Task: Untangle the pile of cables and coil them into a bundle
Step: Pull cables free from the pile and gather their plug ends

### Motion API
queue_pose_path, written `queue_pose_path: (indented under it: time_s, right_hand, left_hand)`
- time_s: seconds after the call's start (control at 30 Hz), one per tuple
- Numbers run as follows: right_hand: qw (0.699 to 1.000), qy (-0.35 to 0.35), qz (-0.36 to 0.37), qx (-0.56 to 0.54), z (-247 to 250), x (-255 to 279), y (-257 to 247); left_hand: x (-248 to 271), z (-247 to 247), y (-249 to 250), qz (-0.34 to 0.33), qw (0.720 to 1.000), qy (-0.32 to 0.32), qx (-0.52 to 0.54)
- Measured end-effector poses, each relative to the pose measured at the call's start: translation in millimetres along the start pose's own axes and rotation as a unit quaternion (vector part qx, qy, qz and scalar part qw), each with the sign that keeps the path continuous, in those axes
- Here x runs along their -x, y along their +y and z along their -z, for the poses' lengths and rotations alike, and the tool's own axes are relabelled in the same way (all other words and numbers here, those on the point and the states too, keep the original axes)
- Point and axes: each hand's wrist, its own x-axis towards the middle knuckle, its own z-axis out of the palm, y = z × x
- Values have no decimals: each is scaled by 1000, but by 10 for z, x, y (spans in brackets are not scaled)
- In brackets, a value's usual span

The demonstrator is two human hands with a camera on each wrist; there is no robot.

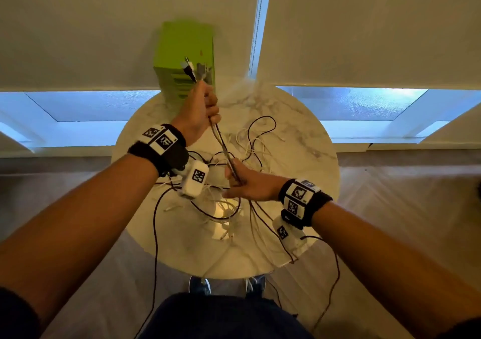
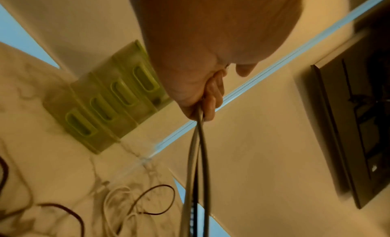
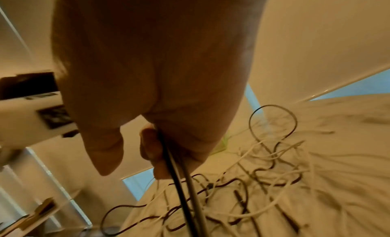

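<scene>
My left hand (image 1: 205, 109) is raised above the round marble table (image 1: 299, 120) and grips a bunch of cables, whose plug ends (image 1: 194, 69) stick up out of the fist. The gathered strands (image 1: 223, 145) run taut down to my right hand (image 1: 243, 182), which grips them lower down. In the left wrist view the fingers (image 2: 211, 97) curl round grey and black strands (image 2: 199, 157). The right wrist view shows the fingers (image 3: 154, 145) closed on the same strands (image 3: 181, 182). A tangle of white and dark cables (image 1: 234, 208) lies loose on the table beneath.
A green box (image 1: 182, 57) stands at the table's far edge, just behind my left hand. Dark cables (image 1: 155, 247) hang off the near table edge toward the wooden floor. White roller blinds and low windows lie behind. A dark wall panel (image 2: 348, 124) shows in the left wrist view.
</scene>
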Motion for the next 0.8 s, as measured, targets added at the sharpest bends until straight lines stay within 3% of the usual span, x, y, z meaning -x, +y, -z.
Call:
queue_pose_path:
  time_s: [0.17,0.27,0.33,0.37,0.47,0.53,0.67,0.8]
  right_hand:
    - [996,-74,-40,33,-133,-136,-52]
    - [995,-71,-71,0,46,-215,11]
    - [993,-38,-95,-60,172,-254,71]
    - [989,-44,-117,-74,225,-544,65]
    - [983,92,-139,-79,433,-700,143]
    - [981,128,-141,-45,525,-912,223]
    - [980,75,-151,103,461,-1478,431]
    - [944,69,-208,246,342,-1891,592]
  left_hand:
    - [18,247,-147,-10,984,22,-178]
    - [35,377,-232,-6,980,43,-193]
    - [52,441,-285,1,981,52,-189]
    - [23,675,-316,7,980,96,-174]
    - [-7,649,-358,0,983,86,-163]
    - [-82,626,-355,4,982,85,-168]
    - [-201,763,-503,26,980,106,-167]
    - [-280,876,-651,37,976,122,-179]
